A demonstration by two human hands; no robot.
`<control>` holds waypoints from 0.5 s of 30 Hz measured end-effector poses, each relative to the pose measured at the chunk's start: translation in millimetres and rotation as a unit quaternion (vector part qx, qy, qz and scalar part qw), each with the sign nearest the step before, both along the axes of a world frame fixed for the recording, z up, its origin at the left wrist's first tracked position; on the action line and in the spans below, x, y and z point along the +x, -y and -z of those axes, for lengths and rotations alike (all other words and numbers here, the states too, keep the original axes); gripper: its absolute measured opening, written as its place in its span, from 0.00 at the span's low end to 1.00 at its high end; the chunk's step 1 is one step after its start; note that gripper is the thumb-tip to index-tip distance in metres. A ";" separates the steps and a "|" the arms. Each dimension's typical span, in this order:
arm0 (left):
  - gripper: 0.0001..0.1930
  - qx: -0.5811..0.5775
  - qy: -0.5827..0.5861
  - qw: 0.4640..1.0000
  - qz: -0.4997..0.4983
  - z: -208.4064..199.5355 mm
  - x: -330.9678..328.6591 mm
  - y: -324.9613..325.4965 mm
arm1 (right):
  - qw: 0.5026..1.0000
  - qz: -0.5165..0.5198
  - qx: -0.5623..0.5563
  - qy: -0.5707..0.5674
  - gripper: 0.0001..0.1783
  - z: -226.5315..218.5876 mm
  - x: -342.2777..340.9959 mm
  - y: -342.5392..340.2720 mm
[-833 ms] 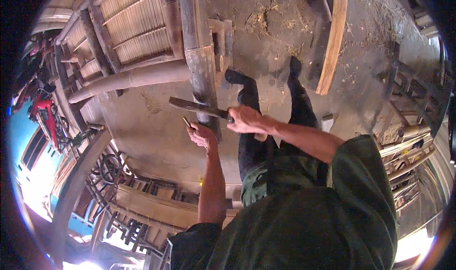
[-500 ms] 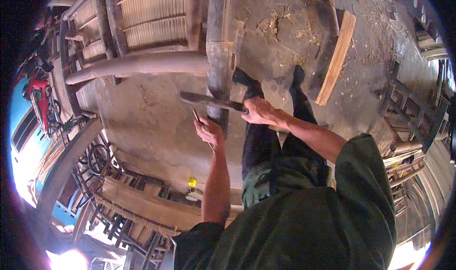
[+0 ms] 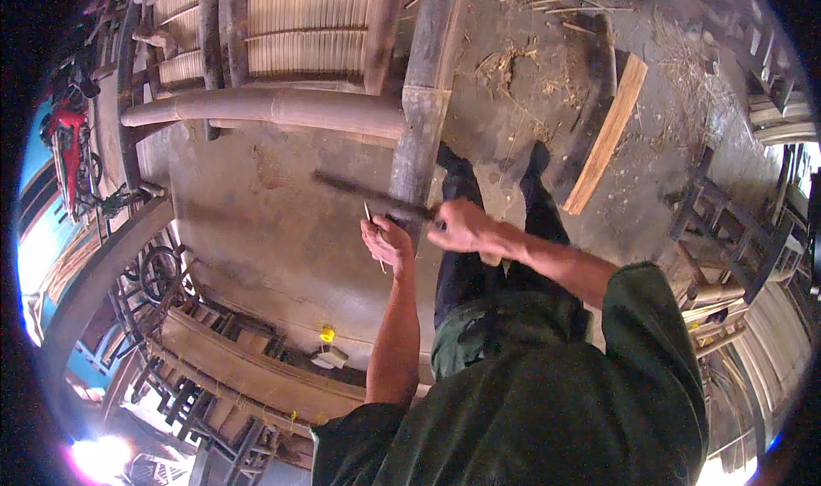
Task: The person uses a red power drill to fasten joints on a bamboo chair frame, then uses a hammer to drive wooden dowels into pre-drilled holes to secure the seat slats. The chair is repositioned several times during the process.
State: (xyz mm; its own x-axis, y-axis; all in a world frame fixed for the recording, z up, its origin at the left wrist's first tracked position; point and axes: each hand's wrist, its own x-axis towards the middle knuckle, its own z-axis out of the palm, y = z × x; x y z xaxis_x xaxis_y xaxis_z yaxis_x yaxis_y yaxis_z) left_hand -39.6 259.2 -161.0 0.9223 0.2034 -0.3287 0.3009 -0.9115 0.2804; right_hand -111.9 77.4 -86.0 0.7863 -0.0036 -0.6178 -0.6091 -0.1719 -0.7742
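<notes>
My left hand (image 3: 389,243) is closed round a thin pale stick (image 3: 368,211), whose two ends stick out past the fingers. In my right hand (image 3: 464,227) is the handle of a long dark machete (image 3: 366,193), somewhat smeared by motion. Its blade reaches leftward across a thick bamboo pole (image 3: 416,157), just beyond my left hand. The stick's upper end lies close to the blade; whether they touch I cannot tell. Both hands are near the pole's near end, in front of my legs.
A bamboo crossbar (image 3: 265,112) joins the pole, with a slatted panel (image 3: 304,50) behind. Right of my feet lies a wooden plank (image 3: 607,135). Bamboo scraps (image 3: 513,67) litter the floor. A long bench (image 3: 248,366) and a yellow object (image 3: 327,334) are at lower left.
The machete has tilted, its handle end now lower and its blade looking narrower. The stick shows more plainly in my left hand. The whole view has shifted slightly.
</notes>
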 end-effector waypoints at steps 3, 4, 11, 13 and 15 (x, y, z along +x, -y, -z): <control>0.21 0.016 0.018 0.998 0.054 -7.3 -9.1 -9.6 | 0.990 -0.023 0.024 0.135 0.20 -23.8 4.9 2.4; 0.20 0.011 0.076 0.994 0.077 -6.1 -15.4 -12.2 | 0.998 -0.053 0.009 0.045 0.20 4.9 -0.8 4.2; 0.18 -0.004 0.161 0.970 0.184 -0.7 -12.5 -17.9 | 0.994 -0.039 0.031 0.093 0.18 -2.3 -0.1 -0.4; 0.19 0.017 0.069 0.995 0.067 -11.4 -4.5 2.9 | 1.000 -0.027 -0.009 0.009 0.20 43.3 -13.1 6.9; 0.20 0.021 0.043 0.999 0.015 -20.5 3.1 18.4 | 0.996 0.003 -0.064 0.067 0.21 82.3 -29.6 -6.6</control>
State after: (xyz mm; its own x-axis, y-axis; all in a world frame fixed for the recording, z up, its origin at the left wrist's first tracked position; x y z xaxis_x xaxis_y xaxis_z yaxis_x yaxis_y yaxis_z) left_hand -36.5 240.8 -140.4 0.9527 0.1869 -0.2398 0.2496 -0.9310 0.2662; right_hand -141.5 84.0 -168.3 0.8611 -0.0802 -0.5021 -0.5035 -0.2722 -0.8200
